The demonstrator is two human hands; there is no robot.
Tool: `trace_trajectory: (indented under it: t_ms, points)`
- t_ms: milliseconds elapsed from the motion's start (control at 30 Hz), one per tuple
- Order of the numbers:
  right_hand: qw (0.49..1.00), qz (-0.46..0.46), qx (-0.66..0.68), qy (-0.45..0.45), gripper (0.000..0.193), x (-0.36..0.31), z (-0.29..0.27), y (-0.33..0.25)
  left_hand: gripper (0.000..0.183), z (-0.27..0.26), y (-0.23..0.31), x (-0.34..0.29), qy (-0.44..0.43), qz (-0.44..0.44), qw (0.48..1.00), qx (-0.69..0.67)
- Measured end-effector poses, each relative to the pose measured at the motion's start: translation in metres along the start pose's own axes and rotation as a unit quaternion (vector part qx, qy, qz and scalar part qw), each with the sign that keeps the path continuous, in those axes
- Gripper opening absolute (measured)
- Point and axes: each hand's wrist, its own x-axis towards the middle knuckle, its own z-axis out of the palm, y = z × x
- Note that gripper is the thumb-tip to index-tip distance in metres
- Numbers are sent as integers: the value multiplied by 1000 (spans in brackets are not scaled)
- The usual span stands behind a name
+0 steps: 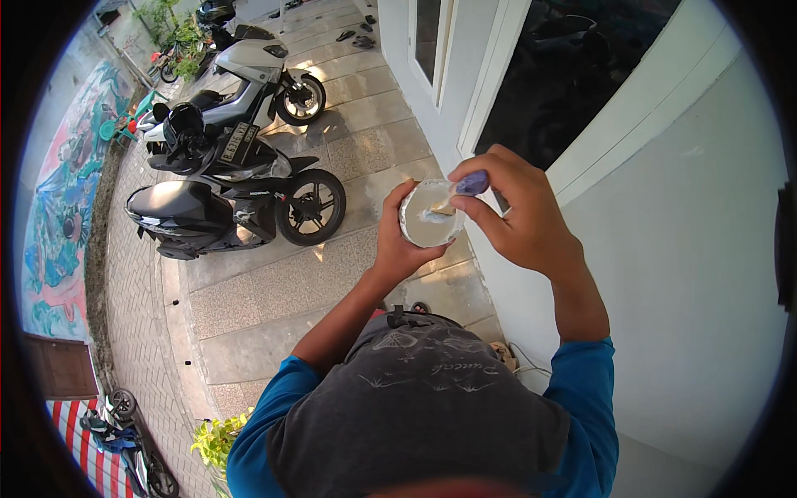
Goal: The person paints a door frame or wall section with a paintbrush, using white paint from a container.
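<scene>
My left hand [398, 236] is wrapped round a round white tub [408, 217], held up in front of my chest with its mouth facing me. A pale, whitish stuff coats the inside, with a brighter white smear near the middle. Between the thumb and fingers of my right hand [519, 212] is the purple handle of a small tool [471, 183]. Its light-coloured end dips into the tub and touches the white smear; whether it is a brush or a scraper I cannot make out.
Close on my right runs a white wall [664, 274] with a dark-paned window [564, 75]. Two parked motorbikes, a black one [241, 199] and a silver one [249, 79], stand to the left on the tiles. A leafy plant [217, 444] is at the lower left.
</scene>
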Motion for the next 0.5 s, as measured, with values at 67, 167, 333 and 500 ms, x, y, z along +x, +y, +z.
trace_trajectory:
  t_ms: [67, 167, 333, 500]
  points:
    - [999, 3, -25, -32, 23, 2, 8, 8, 111, 2, 1, 1, 3, -2, 1000, -1]
    - [997, 10, -52, -59, 25, 4, 14, 17, 111, 4, 5, 3, 5, -5, 1000, 14]
    - [993, 1, -87, -85, 23, 4, 16, 19, 111, 6, 5, 7, 0, -8, 999, 51]
    - [990, -3, -106, -92, 24, 6, 18, 25, 111, 10, 7, 11, 7, -5, 999, 53]
